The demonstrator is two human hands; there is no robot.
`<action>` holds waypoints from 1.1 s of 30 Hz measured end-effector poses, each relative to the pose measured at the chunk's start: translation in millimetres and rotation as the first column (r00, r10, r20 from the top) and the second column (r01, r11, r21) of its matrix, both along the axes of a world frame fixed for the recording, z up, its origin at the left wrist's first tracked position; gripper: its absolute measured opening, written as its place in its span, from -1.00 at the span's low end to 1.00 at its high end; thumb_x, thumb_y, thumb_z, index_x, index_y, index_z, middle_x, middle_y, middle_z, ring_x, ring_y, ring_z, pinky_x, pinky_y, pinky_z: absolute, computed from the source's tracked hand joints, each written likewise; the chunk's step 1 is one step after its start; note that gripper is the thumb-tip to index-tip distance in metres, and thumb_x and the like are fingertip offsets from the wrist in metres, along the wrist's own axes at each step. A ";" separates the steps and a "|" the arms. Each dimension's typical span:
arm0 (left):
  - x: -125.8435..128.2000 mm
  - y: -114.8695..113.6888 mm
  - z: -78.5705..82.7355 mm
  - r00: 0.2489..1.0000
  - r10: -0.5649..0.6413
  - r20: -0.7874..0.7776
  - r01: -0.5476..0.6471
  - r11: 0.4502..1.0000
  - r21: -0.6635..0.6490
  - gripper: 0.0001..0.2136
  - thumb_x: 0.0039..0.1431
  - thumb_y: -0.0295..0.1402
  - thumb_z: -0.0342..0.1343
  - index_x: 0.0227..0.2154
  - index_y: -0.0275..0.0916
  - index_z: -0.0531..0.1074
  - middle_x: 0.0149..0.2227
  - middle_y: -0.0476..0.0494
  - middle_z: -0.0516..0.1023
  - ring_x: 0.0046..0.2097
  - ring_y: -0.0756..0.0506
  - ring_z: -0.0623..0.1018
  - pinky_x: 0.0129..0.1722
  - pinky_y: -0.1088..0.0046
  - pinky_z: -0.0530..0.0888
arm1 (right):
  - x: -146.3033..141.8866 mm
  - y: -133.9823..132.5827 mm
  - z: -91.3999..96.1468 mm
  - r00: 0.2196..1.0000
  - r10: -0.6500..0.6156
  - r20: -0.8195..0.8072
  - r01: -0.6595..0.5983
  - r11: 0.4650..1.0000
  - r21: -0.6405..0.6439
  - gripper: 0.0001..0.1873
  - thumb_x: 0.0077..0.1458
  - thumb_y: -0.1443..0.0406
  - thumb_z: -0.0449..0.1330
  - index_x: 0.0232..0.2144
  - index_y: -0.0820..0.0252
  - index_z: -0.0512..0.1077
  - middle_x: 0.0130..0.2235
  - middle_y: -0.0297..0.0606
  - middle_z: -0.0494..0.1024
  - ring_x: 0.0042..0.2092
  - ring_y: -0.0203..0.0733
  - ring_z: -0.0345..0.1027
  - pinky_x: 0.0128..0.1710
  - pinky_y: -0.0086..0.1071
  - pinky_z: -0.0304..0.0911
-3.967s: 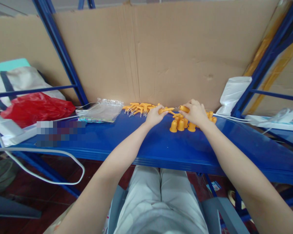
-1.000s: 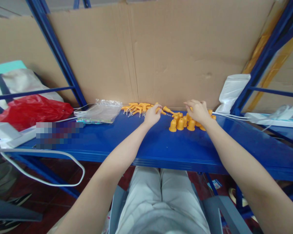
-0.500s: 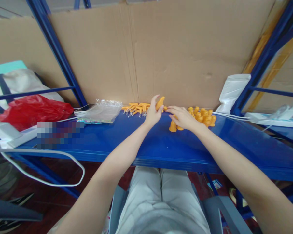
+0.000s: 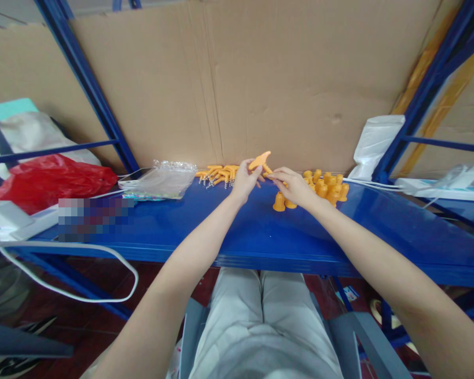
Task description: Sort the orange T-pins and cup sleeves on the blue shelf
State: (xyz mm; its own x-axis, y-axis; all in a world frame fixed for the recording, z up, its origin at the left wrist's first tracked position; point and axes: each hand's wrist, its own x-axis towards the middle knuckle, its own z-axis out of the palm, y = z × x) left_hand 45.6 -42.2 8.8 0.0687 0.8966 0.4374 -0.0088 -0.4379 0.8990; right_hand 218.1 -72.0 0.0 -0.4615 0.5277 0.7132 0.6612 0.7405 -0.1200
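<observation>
over blue shelf [image 4: 260,231], left hand [image 4: 243,181] pinches curved orange handle [image 4: 259,160]; right hand [image 4: 294,185], grip unclear.

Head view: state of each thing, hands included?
left hand: closed on the orange piece
orange piece: held raised, tilted
right hand: at the orange piece, grip unclear
corkscrew pieces: heaped
orange bell-shaped parts: grouped, front one upright
clear bags: lying flat
red bag: crumpled
cardboard: upright

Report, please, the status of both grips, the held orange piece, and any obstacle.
Left grip closed on orange piece. Right grip at its lower end, hold unclear. Possible obstacle: orange cups beside right grip, some partly covered by it.
</observation>
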 end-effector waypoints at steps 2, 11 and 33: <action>0.6 -6.5 2.7 0.998 -0.035 -0.046 0.032 0.997 -0.076 -0.81 0.32 -0.31 0.15 -0.09 -0.28 0.44 -0.25 -0.16 0.62 -0.41 0.05 0.56 -0.51 0.63 0.43 | -3.6 -2.8 0.0 0.999 -0.031 -0.026 0.031 0.999 -0.016 -0.60 0.31 0.34 -0.02 -0.01 0.11 0.57 -0.05 -0.08 0.57 -0.02 -0.07 0.46 0.04 -0.14 0.36; 4.5 -16.1 0.4 0.989 -0.057 -0.137 0.039 0.990 -0.133 -0.80 0.27 -0.34 0.16 -0.47 -0.29 0.46 -0.40 -0.11 0.57 -0.35 0.02 0.56 -0.53 0.66 0.37 | -11.1 -0.5 -7.8 0.998 -0.067 0.004 0.067 0.997 -0.033 -0.60 0.30 0.36 -0.02 -0.02 0.09 0.58 -0.10 -0.13 0.60 -0.05 -0.07 0.46 0.04 -0.16 0.34; -19.6 1.3 6.7 0.969 0.242 -0.055 -0.239 0.849 -0.471 -0.89 0.33 -0.42 -0.03 -0.34 -0.22 0.34 -0.56 0.08 0.38 -0.65 0.08 0.34 -0.56 0.57 0.33 | 6.6 4.5 -9.0 0.760 -0.334 0.558 0.424 0.905 -0.035 -0.71 0.14 0.33 0.18 -0.13 0.12 0.63 -0.02 -0.08 0.65 0.07 0.04 0.48 0.07 -0.09 0.34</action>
State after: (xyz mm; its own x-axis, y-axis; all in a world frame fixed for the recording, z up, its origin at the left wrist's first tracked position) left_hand 26.0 -40.9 15.5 -0.1771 0.9833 -0.0410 0.0351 0.0480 0.9982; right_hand 224.7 -67.5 -9.0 -0.4787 0.8194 0.3153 0.8754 0.4176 0.2435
